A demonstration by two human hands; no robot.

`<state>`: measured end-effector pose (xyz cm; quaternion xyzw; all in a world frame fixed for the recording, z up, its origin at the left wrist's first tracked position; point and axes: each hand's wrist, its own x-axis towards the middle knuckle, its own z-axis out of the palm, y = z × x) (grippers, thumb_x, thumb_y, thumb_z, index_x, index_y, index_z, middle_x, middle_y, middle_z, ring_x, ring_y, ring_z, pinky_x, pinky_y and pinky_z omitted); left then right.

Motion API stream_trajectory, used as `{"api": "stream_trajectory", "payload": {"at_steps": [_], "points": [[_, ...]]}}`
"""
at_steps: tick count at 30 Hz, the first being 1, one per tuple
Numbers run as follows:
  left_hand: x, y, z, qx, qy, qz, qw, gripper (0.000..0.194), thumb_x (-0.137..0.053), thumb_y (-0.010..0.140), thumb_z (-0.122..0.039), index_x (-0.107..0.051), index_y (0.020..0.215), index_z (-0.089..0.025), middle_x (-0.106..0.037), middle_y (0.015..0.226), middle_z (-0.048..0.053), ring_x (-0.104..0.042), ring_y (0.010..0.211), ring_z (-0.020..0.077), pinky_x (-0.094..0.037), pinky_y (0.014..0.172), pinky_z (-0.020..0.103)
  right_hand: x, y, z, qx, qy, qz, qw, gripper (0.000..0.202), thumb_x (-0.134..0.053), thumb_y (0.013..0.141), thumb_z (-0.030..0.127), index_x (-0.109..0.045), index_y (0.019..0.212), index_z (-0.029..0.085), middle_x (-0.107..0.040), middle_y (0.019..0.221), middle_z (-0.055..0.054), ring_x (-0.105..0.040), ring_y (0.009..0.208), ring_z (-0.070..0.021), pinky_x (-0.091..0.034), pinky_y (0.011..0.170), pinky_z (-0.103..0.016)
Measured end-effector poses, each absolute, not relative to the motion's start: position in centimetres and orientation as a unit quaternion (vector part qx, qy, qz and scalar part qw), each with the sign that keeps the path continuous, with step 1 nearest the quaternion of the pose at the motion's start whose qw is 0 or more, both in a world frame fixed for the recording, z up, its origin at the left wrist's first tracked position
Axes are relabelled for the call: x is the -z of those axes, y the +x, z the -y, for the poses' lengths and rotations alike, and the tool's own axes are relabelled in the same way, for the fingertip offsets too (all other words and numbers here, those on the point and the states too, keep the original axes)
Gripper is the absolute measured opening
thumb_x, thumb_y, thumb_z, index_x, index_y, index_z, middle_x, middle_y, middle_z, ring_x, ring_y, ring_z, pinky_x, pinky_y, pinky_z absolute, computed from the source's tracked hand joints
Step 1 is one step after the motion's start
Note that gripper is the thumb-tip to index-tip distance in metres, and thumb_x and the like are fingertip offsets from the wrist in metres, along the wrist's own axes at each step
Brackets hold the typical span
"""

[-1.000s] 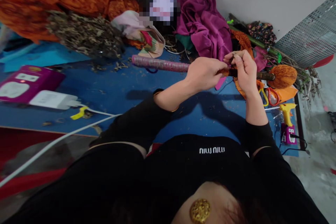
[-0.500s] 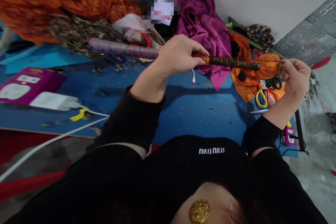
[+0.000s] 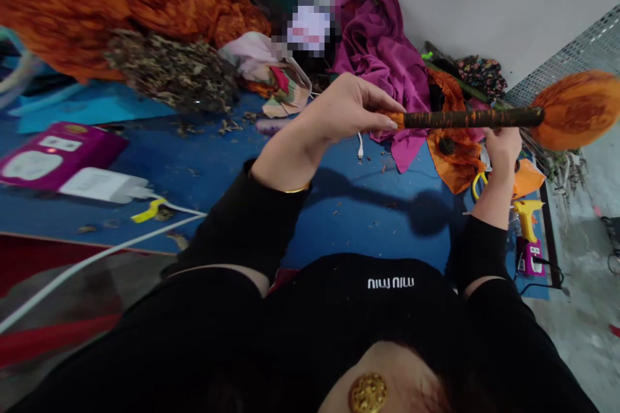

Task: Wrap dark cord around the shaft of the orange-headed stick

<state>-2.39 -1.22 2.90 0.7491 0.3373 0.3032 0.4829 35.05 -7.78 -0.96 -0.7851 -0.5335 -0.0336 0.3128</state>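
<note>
- You seem to be partway through working a strand along the dark stick (image 3: pixel 465 118), judging by its rust-coloured bands and your two-handed pose
- Your left hand (image 3: pixel 334 110) pinches the stick by its orange wrap (image 3: pixel 398 120), thumb against fingers
- Your right hand (image 3: pixel 504 145) curls just under the far part of the stick; I cannot tell whether it pinches anything
- The stick lies nearly level above the blue table (image 3: pixel 378 229), its orange bulb (image 3: pixel 576 110) out past your right hand
- The next move, as I judge it, calls for a firm left pinch and even tension on any strand, with the bulb kept off the nearby orange cloth (image 3: pixel 453 158)
- Since the earlier frame, your right hand is in from beyond the stick's end, and the bulb looks larger
</note>
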Motion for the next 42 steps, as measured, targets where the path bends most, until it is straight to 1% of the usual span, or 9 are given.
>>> {"api": "stream_trajectory", "payload": {"at_steps": [5,8,11,15,18,22,29,35,42], "points": [[-2.2,-0.8,2.2,-0.355,0.7,-0.336,0.521,0.019,-0.079,0.08,-0.021,-0.084,0.098,-0.019,-0.073,0.076,0.005,-0.071,0.069,0.019,-0.058,0.066,0.035,0.8,25.4,7.0,-0.199,-0.581,0.673,0.413,0.028,-0.067,0.093,0.05,-0.074,0.106,0.025,-0.078,0.111,-0.005,-0.07,0.122,-0.0238,-0.053,0.118,-0.044],[-1.9,-0.5,2.0,-0.374,0.669,-0.324,0.555,0.017,-0.079,0.079,-0.016,-0.083,0.096,-0.019,-0.071,0.074,0.003,-0.07,0.068,0.0173,-0.055,0.063,0.031,1.0,20.2,8.0,-0.281,-0.513,0.679,0.443,0.031,-0.074,0.089,0.055,-0.071,0.091,0.024,-0.074,0.089,-0.001,-0.071,0.089,-0.0181,-0.062,0.093,-0.035],[-1.9,-0.3,1.7,-0.39,0.641,-0.322,0.577,0.014,-0.079,0.078,-0.011,-0.082,0.09,-0.016,-0.068,0.069,0.002,-0.063,0.06,0.0125,-0.049,0.058,0.026,0.4,18.1,9.6,-0.222,-0.531,0.667,0.473,0.041,-0.061,0.1,0.055,-0.065,0.077,0.023,-0.059,0.068,0.002,-0.058,0.067,-0.0134,-0.058,0.076,-0.032],[-1.6,0.5,1.6,-0.411,0.614,-0.315,0.596,0.01,-0.079,0.075,-0.007,-0.08,0.084,-0.012,-0.066,0.063,0.001,-0.053,0.051,0.0073,-0.042,0.051,0.022,-0.5,17.9,10.4,-0.091,-0.473,0.671,0.564,0.042,-0.058,0.102,0.058,-0.067,0.08,0.023,-0.064,0.092,-0.004,-0.067,0.098,-0.0193,-0.059,0.098,-0.042],[-0.9,1.4,1.8,-0.419,0.617,-0.313,0.588,0.02,-0.078,0.075,-0.008,-0.081,0.094,-0.011,-0.075,0.076,0.004,-0.061,0.059,0.0093,-0.049,0.056,0.022,0.1,17.6,10.0,-0.146,-0.405,0.667,0.608,0.046,-0.053,0.103,0.064,-0.064,0.081,0.025,-0.064,0.09,-0.003,-0.07,0.096,-0.0191,-0.06,0.1,-0.045],[0.3,2.3,2.0,-0.435,0.67,-0.329,0.503,0.036,-0.074,0.078,-0.01,-0.078,0.114,-0.013,-0.081,0.101,0.008,-0.074,0.083,0.0164,-0.061,0.075,0.028,0.8,16.8,9.9,-0.237,-0.43,0.59,0.642,0.049,-0.059,0.097,0.071,-0.06,0.079,0.025,-0.048,0.065,0.005,-0.047,0.055,-0.0096,-0.052,0.062,-0.03],[0.6,2.7,3.4,-0.443,0.727,-0.358,0.383,0.05,-0.069,0.081,-0.02,-0.071,0.131,-0.02,-0.08,0.122,0.009,-0.076,0.109,0.0243,-0.062,0.092,0.034,-0.5,15.4,11.7,-0.229,-0.495,0.522,0.656,0.055,-0.062,0.093,0.074,-0.056,0.072,0.024,-0.046,0.068,0.003,-0.037,0.056,-0.008,-0.035,0.051,-0.026],[0.3,2.5,3.2,-0.416,0.748,-0.376,0.355,0.03,-0.066,0.081,-0.024,-0.081,0.107,-0.017,-0.083,0.098,0.006,-0.072,0.084,0.0205,-0.058,0.082,0.034,-0.7,15.4,12.3,-0.209,-0.483,0.574,0.626,0.045,-0.057,0.101,0.064,-0.06,0.078,0.026,-0.052,0.07,0.003,-0.048,0.06,-0.0104,-0.049,0.061,-0.028],[0.6,2.1,2.2,-0.404,0.757,-0.4,0.323,0.025,-0.069,0.08,-0.028,-0.083,0.098,-0.019,-0.083,0.089,0.006,-0.067,0.075,0.0196,-0.052,0.074,0.034,-2.5,17.9,11.9,-0.103,-0.488,0.657,0.566,0.043,-0.054,0.102,0.062,-0.071,0.083,0.028,-0.066,0.086,-0.003,-0.07,0.103,-0.0226,-0.06,0.103,-0.048]]}}
